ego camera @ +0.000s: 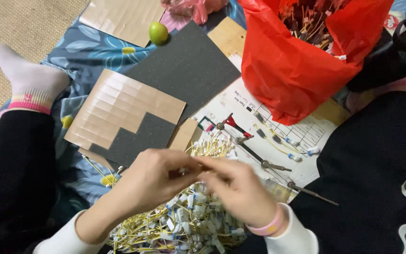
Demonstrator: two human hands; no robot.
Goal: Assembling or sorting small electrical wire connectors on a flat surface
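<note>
Both hands meet above the pile of yellow wires [184, 226] — left hand [153, 181] and right hand [236, 188] fingertips pinched together on one small wire piece, blurred. Pile lies between the knees. Red bag [287, 70] stands behind; pliers [245, 141] on the paper sheet [231, 101].

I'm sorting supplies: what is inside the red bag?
The red bag gapes at the top, showing a tangle of thin brownish and pale sticks. How deep they go cannot be seen; the plastic covers the rest.
</note>
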